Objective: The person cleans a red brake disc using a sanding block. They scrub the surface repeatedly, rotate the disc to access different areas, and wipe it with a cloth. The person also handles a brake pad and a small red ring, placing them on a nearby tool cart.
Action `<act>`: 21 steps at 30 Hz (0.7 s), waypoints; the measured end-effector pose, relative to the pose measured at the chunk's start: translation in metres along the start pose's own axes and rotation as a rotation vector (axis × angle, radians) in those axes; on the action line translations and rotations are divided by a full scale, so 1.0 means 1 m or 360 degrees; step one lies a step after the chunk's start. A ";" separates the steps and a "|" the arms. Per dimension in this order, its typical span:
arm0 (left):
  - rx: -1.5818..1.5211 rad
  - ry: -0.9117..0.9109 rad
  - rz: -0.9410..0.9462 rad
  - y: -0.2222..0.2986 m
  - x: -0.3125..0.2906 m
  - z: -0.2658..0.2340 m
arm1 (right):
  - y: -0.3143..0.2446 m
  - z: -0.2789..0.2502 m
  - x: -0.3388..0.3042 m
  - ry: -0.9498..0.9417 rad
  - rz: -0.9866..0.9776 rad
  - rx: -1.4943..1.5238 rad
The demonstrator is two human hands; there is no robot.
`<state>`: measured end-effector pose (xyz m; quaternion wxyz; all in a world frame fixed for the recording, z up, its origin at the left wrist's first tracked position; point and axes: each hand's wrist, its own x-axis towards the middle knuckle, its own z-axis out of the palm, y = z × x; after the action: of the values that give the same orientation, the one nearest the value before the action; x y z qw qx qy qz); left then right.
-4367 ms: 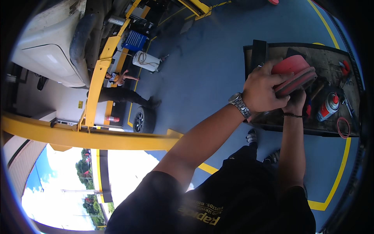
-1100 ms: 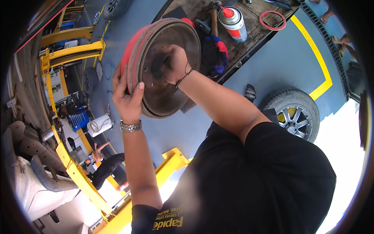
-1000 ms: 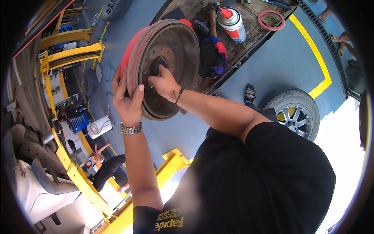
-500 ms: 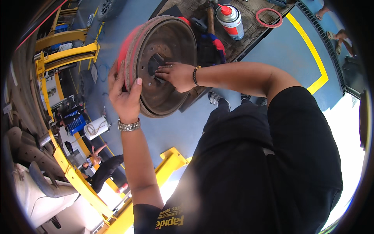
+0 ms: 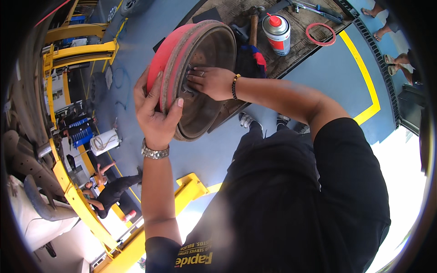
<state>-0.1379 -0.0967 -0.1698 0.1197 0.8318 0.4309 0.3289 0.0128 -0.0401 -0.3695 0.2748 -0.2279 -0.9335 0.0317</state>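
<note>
A brake drum (image 5: 169,54), red outside and brown and rusty inside, is tilted up on edge at the near left of the bench. My left hand (image 5: 157,111) grips its rim, the thumb over the front edge and the fingers spread on the red outer side. Inside the drum, my right hand (image 5: 210,83) has its fingers pressed together against the inner face. A thin dark-grey piece (image 5: 191,90) shows under those fingertips; most of it is hidden by the hand. Right of the drum lies a black cloth item (image 5: 251,59) with red and blue parts.
On the worn bench (image 5: 296,51) are a spray can (image 5: 276,40) with a red cap, a hammer (image 5: 254,29), a red ring (image 5: 322,43), a ratchet (image 5: 318,10) and a dark flat sheet (image 5: 206,15). Yellow lift arms (image 5: 191,186) stand left. Another person (image 5: 111,195) is at lower left.
The drum has turned so more of its red outer side shows. My left hand has shifted slightly right and down with it. My right hand has moved slightly up and right, staying inside.
</note>
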 end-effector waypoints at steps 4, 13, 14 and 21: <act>0.0000 -0.0023 -0.0008 0.009 0.011 0.003 | 0.047 -0.017 -0.001 -0.0189 -0.0377 -0.0494; 0.0058 0.0035 -0.0088 0.010 0.001 -0.002 | -0.024 -0.070 0.046 0.0964 0.1209 0.4461; 0.0027 0.0037 -0.0099 0.012 0.001 -0.001 | -0.023 -0.068 0.047 0.1123 0.1211 0.4589; 0.0088 0.0078 0.0000 0.020 -0.004 0.010 | -0.034 -0.025 0.001 0.0211 0.0444 0.0345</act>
<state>-0.1197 -0.1109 -0.1695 0.0859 0.8265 0.4426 0.3371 0.0113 -0.0711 -0.3412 0.3516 -0.3258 -0.8639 0.1548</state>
